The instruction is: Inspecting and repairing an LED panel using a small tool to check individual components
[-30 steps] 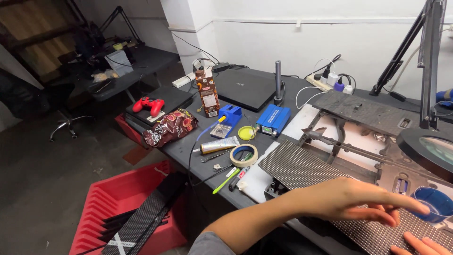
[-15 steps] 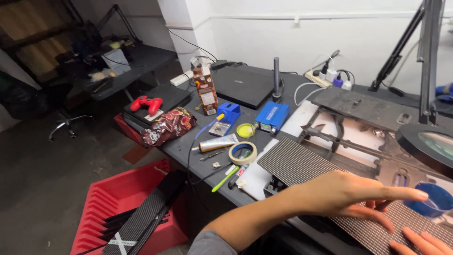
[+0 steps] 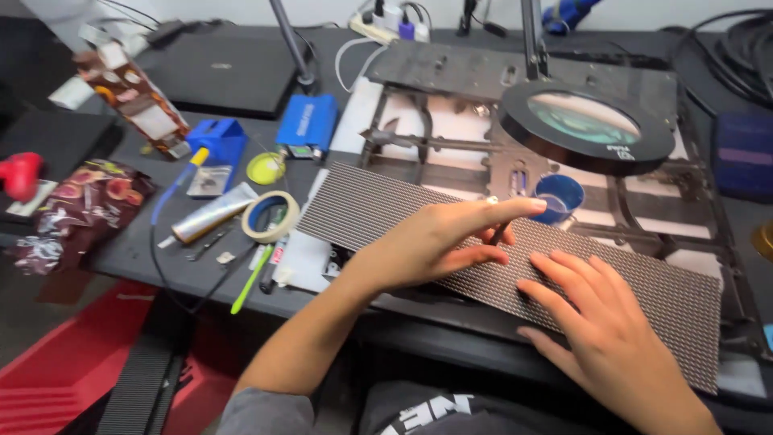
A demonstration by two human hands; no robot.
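A long dark dotted LED panel (image 3: 370,209) lies slanting across the desk in front of me. My left hand (image 3: 427,246) rests on its middle with the index finger stretched right, and a thin dark tool (image 3: 498,234) is pinched beneath the fingers. My right hand (image 3: 600,326) lies flat on the panel's right half, fingers spread, holding nothing. A small blue cup (image 3: 560,196) stands just beyond my left fingertip.
A round magnifier lamp (image 3: 586,121) hangs over a black metal frame (image 3: 451,72) behind the panel. To the left lie a tape roll (image 3: 270,216), a silver tube (image 3: 213,213), a blue box (image 3: 306,122), a closed laptop (image 3: 225,72) and a snack bag (image 3: 84,209). A red bin (image 3: 64,370) sits on the floor.
The view has swung right and down onto the panel. My left hand has come back from near the blue cup to the panel's middle. My right hand has come fully into view.
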